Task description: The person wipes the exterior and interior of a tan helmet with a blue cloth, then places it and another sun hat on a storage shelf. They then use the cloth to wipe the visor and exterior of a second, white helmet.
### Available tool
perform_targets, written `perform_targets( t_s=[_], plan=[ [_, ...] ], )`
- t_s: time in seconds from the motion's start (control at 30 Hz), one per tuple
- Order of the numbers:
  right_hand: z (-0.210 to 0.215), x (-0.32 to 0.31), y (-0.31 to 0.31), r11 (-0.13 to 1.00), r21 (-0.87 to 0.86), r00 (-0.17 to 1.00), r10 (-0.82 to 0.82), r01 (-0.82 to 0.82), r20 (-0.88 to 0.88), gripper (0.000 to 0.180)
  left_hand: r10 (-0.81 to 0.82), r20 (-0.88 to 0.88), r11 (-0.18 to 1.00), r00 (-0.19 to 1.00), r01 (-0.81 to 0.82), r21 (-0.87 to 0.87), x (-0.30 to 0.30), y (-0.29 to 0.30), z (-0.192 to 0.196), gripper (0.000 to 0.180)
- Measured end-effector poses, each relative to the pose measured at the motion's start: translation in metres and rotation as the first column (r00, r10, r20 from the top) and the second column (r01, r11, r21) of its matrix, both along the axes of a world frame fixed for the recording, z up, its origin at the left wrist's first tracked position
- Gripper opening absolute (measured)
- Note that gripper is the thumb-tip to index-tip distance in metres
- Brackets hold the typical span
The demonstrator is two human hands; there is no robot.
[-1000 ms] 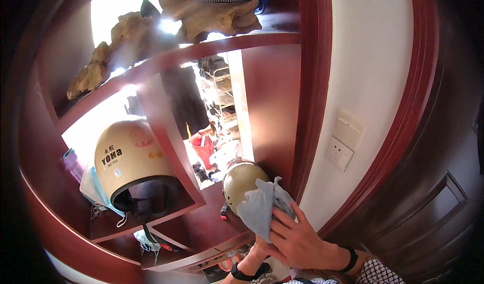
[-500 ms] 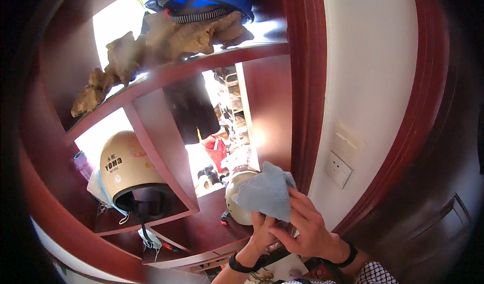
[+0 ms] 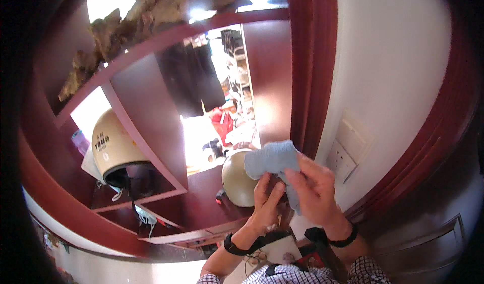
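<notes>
Nearest, the left hand (image 3: 266, 211) was under the cloth's left part with thumb and fingers half bent, and I could not tell whether it gripped the cloth, while the right hand (image 3: 318, 191) had its fingers closed on the blue-grey cloth (image 3: 272, 159). The cloth was in front of a round beige helmet (image 3: 234, 179), which rested on the dark red shelf (image 3: 201, 196). Farther left, a larger beige helmet (image 3: 112, 142) sat in another compartment, and beyond the far opening there was a red bag (image 3: 221, 124).
</notes>
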State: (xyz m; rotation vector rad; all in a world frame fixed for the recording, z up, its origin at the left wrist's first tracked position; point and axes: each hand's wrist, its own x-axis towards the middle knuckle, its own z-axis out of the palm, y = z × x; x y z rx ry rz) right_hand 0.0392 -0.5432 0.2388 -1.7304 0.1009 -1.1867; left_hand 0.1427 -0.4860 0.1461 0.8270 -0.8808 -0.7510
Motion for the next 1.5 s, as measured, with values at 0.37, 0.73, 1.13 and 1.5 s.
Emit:
perform_targets(
  t_s=[0.37, 0.73, 1.13, 1.5],
  plan=[
    [-0.038, 0.038, -0.010, 0.833, 0.456, 0.945, 0.228, -0.313, 0.233, 0.017, 0.072, -0.385, 0.995, 0.920, -0.041, 0.087, 0.006, 0.021, -0.027, 0.074],
    [-0.042, -0.039, 0.007, 0.912, -0.395, 0.968, -0.190, 0.111, -0.166, 0.042, -0.034, -0.436, 0.945, 0.899, -0.113, -0.306, 0.096, -0.064, 0.073, 0.039],
    [-0.139, -0.079, 0.035, 0.993, -0.066, 0.804, -0.121, 0.102, -0.582, 0.018, 0.601, 0.212, 0.741, 0.771, -0.438, -0.509, 0.067, -0.159, 0.187, 0.027],
    [-0.164, -0.083, 0.038, 0.973, 0.116, 0.743, -0.075, 0.201, -0.665, 0.019, 0.595, 0.152, 0.803, 0.789, -0.576, -0.150, 0.190, -0.249, 0.216, 0.029]
  ],
)
